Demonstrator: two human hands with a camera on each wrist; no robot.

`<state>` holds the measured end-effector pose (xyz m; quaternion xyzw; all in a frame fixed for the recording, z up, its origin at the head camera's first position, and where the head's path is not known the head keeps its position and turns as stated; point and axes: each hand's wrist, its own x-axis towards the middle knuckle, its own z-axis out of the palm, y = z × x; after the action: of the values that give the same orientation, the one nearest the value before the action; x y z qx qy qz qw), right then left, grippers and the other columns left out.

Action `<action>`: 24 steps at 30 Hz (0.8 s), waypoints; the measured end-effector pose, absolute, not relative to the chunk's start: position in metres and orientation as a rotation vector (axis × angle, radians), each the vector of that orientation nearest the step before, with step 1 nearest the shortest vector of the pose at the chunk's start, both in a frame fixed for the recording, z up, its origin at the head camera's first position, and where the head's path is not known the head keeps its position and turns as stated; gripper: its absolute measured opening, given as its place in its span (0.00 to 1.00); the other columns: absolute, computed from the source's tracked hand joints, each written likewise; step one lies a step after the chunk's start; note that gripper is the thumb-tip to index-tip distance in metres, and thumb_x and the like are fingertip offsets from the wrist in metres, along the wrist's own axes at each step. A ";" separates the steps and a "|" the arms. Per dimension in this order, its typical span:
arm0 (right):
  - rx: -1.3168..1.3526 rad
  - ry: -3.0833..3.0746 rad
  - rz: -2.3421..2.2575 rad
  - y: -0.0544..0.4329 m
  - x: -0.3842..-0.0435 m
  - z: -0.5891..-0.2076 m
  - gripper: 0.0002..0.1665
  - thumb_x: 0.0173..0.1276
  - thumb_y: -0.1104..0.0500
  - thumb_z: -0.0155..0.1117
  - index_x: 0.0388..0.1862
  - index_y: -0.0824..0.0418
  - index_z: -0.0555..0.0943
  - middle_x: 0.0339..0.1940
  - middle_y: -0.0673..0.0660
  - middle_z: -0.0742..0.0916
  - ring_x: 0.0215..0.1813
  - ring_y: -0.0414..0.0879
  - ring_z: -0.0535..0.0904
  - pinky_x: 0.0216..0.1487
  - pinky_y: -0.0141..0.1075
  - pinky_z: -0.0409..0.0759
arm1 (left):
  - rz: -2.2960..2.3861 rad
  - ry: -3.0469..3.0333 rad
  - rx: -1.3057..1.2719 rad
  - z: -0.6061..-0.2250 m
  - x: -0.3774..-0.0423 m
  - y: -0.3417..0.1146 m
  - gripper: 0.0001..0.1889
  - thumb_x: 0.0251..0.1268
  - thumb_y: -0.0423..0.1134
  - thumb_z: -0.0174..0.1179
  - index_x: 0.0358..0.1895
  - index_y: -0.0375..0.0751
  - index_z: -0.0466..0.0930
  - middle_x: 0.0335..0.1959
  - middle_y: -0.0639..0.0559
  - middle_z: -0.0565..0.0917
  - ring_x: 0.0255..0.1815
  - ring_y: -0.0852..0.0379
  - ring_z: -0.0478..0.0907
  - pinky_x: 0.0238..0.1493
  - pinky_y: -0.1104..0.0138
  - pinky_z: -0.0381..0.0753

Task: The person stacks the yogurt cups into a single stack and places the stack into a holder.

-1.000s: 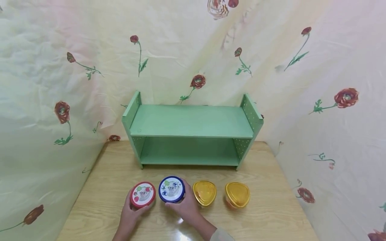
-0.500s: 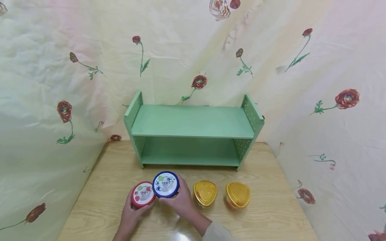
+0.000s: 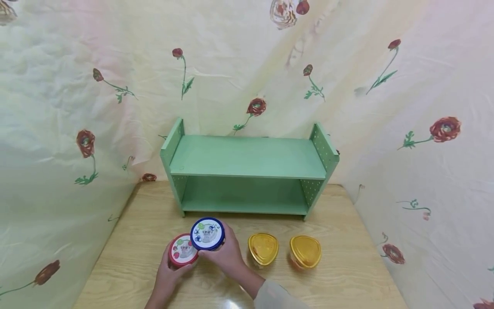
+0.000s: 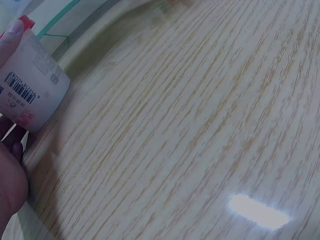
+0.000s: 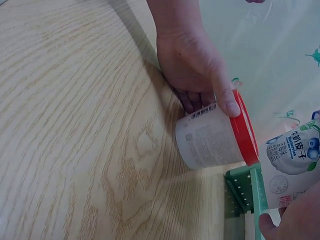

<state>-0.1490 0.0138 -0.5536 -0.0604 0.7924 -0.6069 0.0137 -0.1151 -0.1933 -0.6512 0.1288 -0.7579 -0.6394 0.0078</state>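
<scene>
Red-lidded tub (image 3: 181,252): located near the front left of the wood-grain table (image 3: 332,287), in the grip of the left hand (image 3: 167,275). Left hand is partly spread, curved round the tub, with fingers at its left side and thumb at its near side. Both wrist views show that thumb reaching the lid's rim. The base sits low, close to the tabletop; full contact cannot be confirmed. A barcode (image 4: 20,87) is legible on the pale side wall in the left wrist view.

Blue-lidded tub (image 3: 207,234): held by the right hand (image 3: 228,259), which is opened to the tub's width, thumb on the near side and fingers curled along the right. The tub is raised off the table, its base roughly level with the red lid in the right wrist view. From the head camera its lid overlaps the edge of the red lid; whether the 2 tubs touch cannot be determined. A pale sleeve (image 3: 275,296) covers the right forearm.

Right of the hands stand 2 containers with amber lids, namely the nearer container (image 3: 263,249) and the farther container (image 3: 305,252), set apart from each other. Behind stands a green shelf unit (image 3: 247,156) with 2 levels and perforated side panels, against a flower-printed backdrop (image 3: 224,73).
</scene>
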 end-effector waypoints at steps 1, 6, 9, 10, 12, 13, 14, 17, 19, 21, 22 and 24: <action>-0.193 2.467 -1.895 0.012 -0.149 -0.553 0.63 0.42 0.55 0.89 0.76 0.55 0.64 0.69 0.55 0.76 0.70 0.54 0.71 0.69 0.50 0.72 | -2.003 -2.366 0.399 -0.651 -0.115 -0.193 0.63 0.48 0.41 0.80 0.82 0.43 0.43 0.79 0.34 0.55 0.78 0.37 0.52 0.76 0.56 0.59; -0.229 2.463 -1.880 0.003 -0.150 -0.551 0.62 0.42 0.55 0.89 0.76 0.53 0.65 0.68 0.54 0.76 0.69 0.54 0.72 0.69 0.51 0.72 | -2.002 -2.390 0.428 -0.650 -0.116 -0.193 0.64 0.47 0.46 0.81 0.83 0.45 0.41 0.79 0.35 0.54 0.79 0.36 0.51 0.75 0.45 0.57; -0.241 2.451 -1.872 -0.003 -0.151 -0.550 0.62 0.43 0.53 0.88 0.76 0.52 0.65 0.68 0.51 0.76 0.69 0.51 0.72 0.70 0.50 0.72 | -1.995 -2.403 0.423 -0.651 -0.116 -0.192 0.64 0.48 0.47 0.80 0.83 0.45 0.42 0.79 0.36 0.55 0.79 0.37 0.51 0.75 0.45 0.58; -0.242 2.445 -1.871 -0.004 -0.151 -0.550 0.62 0.42 0.52 0.89 0.76 0.51 0.65 0.67 0.50 0.76 0.69 0.50 0.72 0.70 0.49 0.72 | -1.997 -2.399 0.415 -0.651 -0.115 -0.192 0.63 0.48 0.46 0.80 0.83 0.45 0.42 0.79 0.36 0.55 0.79 0.37 0.52 0.75 0.45 0.58; -0.246 2.447 -1.871 -0.008 -0.150 -0.548 0.62 0.42 0.51 0.89 0.76 0.50 0.65 0.67 0.49 0.77 0.68 0.50 0.72 0.70 0.51 0.71 | -2.000 -2.394 0.403 -0.652 -0.115 -0.193 0.62 0.49 0.45 0.80 0.82 0.46 0.43 0.79 0.37 0.56 0.78 0.38 0.52 0.75 0.46 0.57; -0.248 2.444 -1.874 -0.010 -0.150 -0.548 0.62 0.42 0.50 0.89 0.75 0.49 0.65 0.66 0.48 0.77 0.68 0.49 0.73 0.70 0.51 0.71 | -2.006 -2.388 0.399 -0.652 -0.115 -0.193 0.62 0.49 0.44 0.80 0.82 0.46 0.43 0.79 0.37 0.56 0.78 0.38 0.53 0.75 0.47 0.57; -0.247 2.444 -1.875 -0.012 -0.150 -0.548 0.62 0.41 0.50 0.89 0.75 0.49 0.65 0.66 0.47 0.77 0.67 0.48 0.73 0.70 0.51 0.71 | -2.007 -2.386 0.396 -0.652 -0.115 -0.193 0.62 0.49 0.44 0.80 0.82 0.46 0.44 0.79 0.37 0.56 0.78 0.39 0.53 0.75 0.47 0.58; -0.260 2.450 -1.873 -0.019 -0.150 -0.548 0.62 0.41 0.48 0.89 0.75 0.48 0.66 0.64 0.47 0.77 0.66 0.47 0.74 0.69 0.51 0.72 | -2.006 -2.385 0.389 -0.652 -0.115 -0.193 0.61 0.50 0.43 0.79 0.82 0.47 0.43 0.78 0.37 0.57 0.77 0.38 0.55 0.74 0.46 0.60; -0.261 2.458 -1.854 -0.024 -0.151 -0.549 0.62 0.41 0.47 0.89 0.75 0.48 0.66 0.63 0.45 0.77 0.65 0.45 0.74 0.68 0.49 0.73 | -1.999 -2.378 0.378 -0.651 -0.114 -0.193 0.61 0.51 0.42 0.79 0.82 0.45 0.43 0.78 0.36 0.57 0.77 0.37 0.56 0.73 0.46 0.60; -0.269 2.455 -1.844 -0.028 -0.151 -0.549 0.62 0.41 0.46 0.89 0.75 0.48 0.65 0.63 0.43 0.77 0.64 0.43 0.74 0.67 0.47 0.74 | -1.988 -2.375 0.367 -0.651 -0.114 -0.193 0.60 0.52 0.39 0.78 0.82 0.43 0.43 0.77 0.34 0.58 0.76 0.36 0.57 0.73 0.47 0.61; -0.269 2.450 -1.843 -0.030 -0.150 -0.549 0.62 0.41 0.46 0.89 0.75 0.48 0.65 0.62 0.43 0.77 0.64 0.43 0.74 0.67 0.47 0.74 | -1.984 -2.371 0.368 -0.651 -0.114 -0.193 0.60 0.52 0.39 0.78 0.82 0.42 0.43 0.77 0.34 0.58 0.76 0.37 0.58 0.72 0.49 0.62; -0.275 2.431 -1.857 -0.033 -0.149 -0.549 0.63 0.41 0.48 0.89 0.75 0.49 0.65 0.63 0.43 0.77 0.64 0.43 0.74 0.67 0.46 0.74 | -1.979 -2.364 0.367 -0.651 -0.114 -0.193 0.60 0.52 0.38 0.78 0.82 0.41 0.43 0.77 0.34 0.59 0.75 0.39 0.59 0.71 0.57 0.65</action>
<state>-0.1490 -0.0327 -0.5488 -0.0894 0.7911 -0.6041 0.0350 -0.1136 -0.1929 -0.6507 0.1183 -0.7613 -0.6372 0.0184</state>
